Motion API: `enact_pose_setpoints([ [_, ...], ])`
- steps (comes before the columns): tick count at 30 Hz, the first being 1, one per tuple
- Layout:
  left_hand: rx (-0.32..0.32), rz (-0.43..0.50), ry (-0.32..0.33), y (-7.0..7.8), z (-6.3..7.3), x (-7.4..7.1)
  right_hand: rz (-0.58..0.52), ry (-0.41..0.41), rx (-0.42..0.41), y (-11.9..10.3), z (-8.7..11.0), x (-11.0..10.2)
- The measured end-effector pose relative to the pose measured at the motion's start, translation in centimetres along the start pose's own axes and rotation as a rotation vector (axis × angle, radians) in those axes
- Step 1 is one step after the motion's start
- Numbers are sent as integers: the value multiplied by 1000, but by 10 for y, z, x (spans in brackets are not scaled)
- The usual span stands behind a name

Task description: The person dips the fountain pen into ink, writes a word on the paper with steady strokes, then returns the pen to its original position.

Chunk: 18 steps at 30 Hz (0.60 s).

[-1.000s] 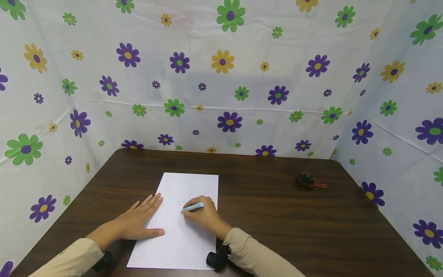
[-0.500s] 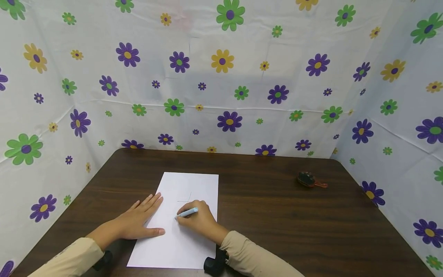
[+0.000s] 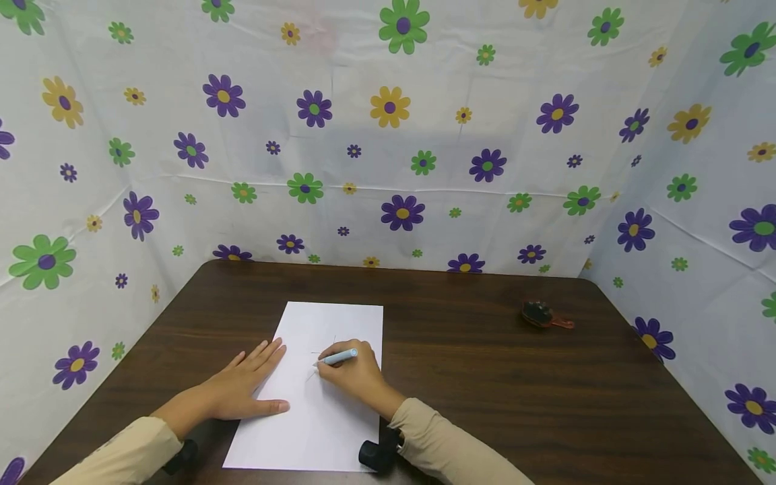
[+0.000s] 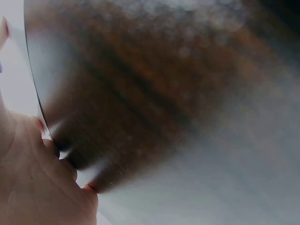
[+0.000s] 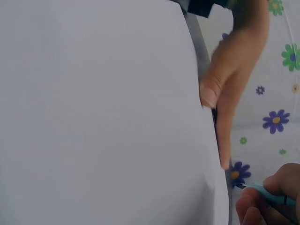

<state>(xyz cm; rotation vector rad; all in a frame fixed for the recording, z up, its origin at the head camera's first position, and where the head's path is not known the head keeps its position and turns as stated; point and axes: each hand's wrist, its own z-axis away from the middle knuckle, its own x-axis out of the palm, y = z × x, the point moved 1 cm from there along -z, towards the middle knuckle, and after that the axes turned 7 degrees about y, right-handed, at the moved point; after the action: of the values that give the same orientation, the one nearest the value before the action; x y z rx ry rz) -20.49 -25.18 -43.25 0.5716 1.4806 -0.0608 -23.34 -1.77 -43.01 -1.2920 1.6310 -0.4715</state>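
Observation:
A white sheet of paper (image 3: 291,438) lies on the dark wooden table, with a few thin lines (image 3: 314,352) drawn on its upper half. My left hand (image 3: 239,391) rests flat on the sheet's left side, fingers straight and thumb spread toward the middle. Between thumb and fingers my right hand (image 3: 362,380) pinches a slim light-blue pen (image 3: 341,357), its tip at the paper just below the horizontal line. In the right wrist view the same pen (image 5: 276,197) shows at the lower right, partly covered by the fingers. The left wrist view catches the left palm (image 4: 40,173) beside blurred tabletop.
Toward the right rear of the brown table (image 3: 515,391) lies a small dark object with a reddish handle (image 3: 544,314). A white flower-print cloth (image 3: 436,135) hangs around the back and sides. Black wrist cameras (image 3: 377,455) sit by both cuffs.
The right hand slid down and left with the pen, then came back up and right. A short slanted line now shows below the earlier ones. The left hand stays put.

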Motion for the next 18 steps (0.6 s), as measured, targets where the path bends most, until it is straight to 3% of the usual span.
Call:
enact_pose_setpoints([
  [6, -2, -10, 1, 0, 0, 0, 73, 35, 62, 9, -6, -9],
  [18, 2, 4, 1, 0, 1, -1, 138, 33, 97, 16, -9, -8],
])
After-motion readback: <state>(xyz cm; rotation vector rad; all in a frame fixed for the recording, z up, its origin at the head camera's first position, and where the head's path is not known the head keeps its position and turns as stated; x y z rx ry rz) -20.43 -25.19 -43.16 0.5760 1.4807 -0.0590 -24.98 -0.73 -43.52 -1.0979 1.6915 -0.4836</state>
